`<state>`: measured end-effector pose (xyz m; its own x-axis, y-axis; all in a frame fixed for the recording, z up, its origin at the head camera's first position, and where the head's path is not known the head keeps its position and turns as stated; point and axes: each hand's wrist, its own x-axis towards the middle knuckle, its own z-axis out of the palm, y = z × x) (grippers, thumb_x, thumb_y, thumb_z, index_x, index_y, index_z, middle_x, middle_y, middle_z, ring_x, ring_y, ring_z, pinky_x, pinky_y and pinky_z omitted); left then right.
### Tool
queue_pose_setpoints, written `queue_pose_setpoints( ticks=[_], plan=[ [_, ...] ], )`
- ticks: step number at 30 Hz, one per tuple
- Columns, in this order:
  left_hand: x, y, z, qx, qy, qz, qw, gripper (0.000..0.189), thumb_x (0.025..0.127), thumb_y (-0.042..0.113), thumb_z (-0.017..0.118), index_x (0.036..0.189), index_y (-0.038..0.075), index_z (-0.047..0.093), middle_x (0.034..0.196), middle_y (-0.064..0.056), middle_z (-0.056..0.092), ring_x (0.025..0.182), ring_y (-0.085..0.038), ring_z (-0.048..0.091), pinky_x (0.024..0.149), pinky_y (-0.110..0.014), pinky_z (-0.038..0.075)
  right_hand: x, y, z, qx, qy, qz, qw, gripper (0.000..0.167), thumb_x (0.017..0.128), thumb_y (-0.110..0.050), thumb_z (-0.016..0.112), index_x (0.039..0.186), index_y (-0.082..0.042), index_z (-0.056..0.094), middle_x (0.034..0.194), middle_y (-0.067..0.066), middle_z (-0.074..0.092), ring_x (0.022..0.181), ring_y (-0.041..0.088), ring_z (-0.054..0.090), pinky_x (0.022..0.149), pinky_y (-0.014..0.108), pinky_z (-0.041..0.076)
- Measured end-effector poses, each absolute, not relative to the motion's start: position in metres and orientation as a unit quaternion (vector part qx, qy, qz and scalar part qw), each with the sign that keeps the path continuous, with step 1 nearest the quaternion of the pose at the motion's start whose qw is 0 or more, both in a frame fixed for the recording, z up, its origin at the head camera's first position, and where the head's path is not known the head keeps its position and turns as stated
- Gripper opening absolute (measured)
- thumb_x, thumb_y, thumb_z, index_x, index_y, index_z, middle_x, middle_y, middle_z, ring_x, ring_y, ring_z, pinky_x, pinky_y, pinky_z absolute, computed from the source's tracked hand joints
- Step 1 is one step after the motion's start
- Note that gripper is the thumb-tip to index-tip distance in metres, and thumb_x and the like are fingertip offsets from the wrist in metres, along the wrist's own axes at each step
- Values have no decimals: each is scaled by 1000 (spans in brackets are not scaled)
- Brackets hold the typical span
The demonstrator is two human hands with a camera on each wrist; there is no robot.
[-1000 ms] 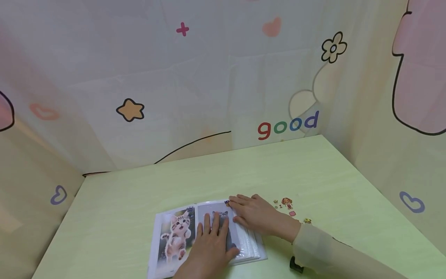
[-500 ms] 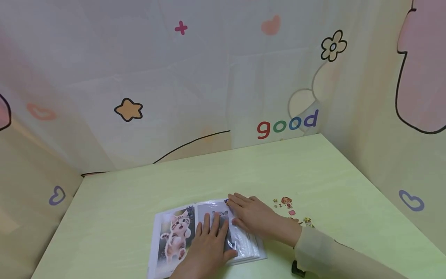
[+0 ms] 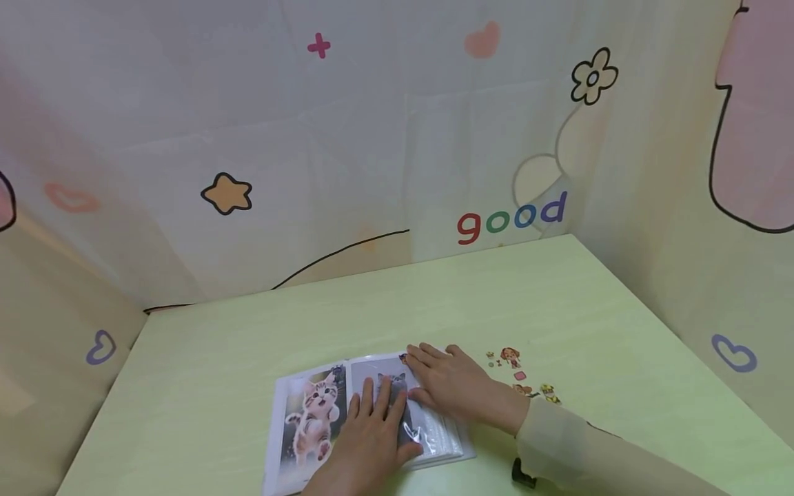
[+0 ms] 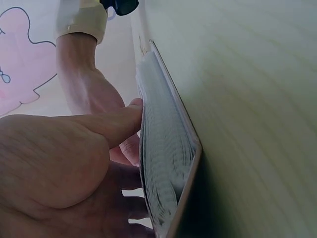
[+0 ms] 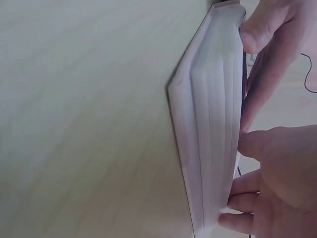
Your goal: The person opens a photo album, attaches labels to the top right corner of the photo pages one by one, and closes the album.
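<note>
An open photo album [image 3: 270,441] with clear sleeves lies on the table. Its left page carries a picture of a striped kitten [image 3: 318,413]; the right page has a grey cat picture [image 3: 409,420], partly covered by my hands. My left hand [image 3: 372,437] lies on that right page with spread, straight fingers. Near the page's top right corner, my right hand [image 3: 455,386] rests its extended fingers, touching a small dark sticker [image 3: 403,358]. Both wrist views show the thick page stack [image 4: 166,119] edge-on, with fingertips and thumbs against the top page.
Several small cartoon stickers [image 3: 511,357] lie on the pale green table [image 3: 347,317] right of the album, some beside the right forearm. A black object [image 3: 523,474] shows under the right sleeve. Printed cloth walls [image 3: 347,165] stand behind and at both sides.
Both hands stay on the right page. The right hand's fingers shift slightly around the corner sticker, and the sleeve's shine over the grey cat has changed. The head view tilts a little.
</note>
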<state>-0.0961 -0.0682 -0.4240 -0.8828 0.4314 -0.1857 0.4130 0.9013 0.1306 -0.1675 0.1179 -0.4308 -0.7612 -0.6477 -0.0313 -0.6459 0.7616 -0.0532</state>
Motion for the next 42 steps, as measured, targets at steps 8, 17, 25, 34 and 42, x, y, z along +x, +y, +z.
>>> queue_pose_setpoints(
  ticks=[8,17,25,34,42],
  plan=[
    [-96,-68,-424,215,970,40,103,85,97,63,58,158,6,42,165,-23,29,152,-47,22,117,-62,29,-174,122,-434,-331,941,-53,53,71,106,-53,48,156,-2,43,163,14,38,150,33,36,113,58,38],
    [-95,-69,-425,220,969,49,101,85,97,62,58,157,4,42,165,-23,29,152,-47,22,116,-63,29,-170,133,-438,-390,912,-123,36,60,108,-34,55,155,1,44,163,16,38,151,35,34,112,57,39],
    [-96,-70,-425,220,968,50,107,85,97,63,56,158,4,41,166,-23,27,152,-47,21,117,-63,28,-167,132,-437,-396,913,-93,40,60,109,-39,51,156,-3,44,164,12,38,151,30,34,110,53,43],
    [-96,-71,-426,218,968,48,111,85,98,62,56,158,5,41,166,-22,27,153,-46,20,117,-62,28,-173,131,-435,-372,925,-69,42,63,106,-47,53,156,-9,45,163,8,40,149,30,38,109,54,42],
    [-96,-70,-425,217,969,45,104,85,97,62,57,158,5,41,166,-22,28,152,-46,21,117,-62,28,-178,131,-434,-353,930,-85,59,72,104,-51,55,157,-3,42,164,13,37,150,32,36,111,56,40]
  ],
)
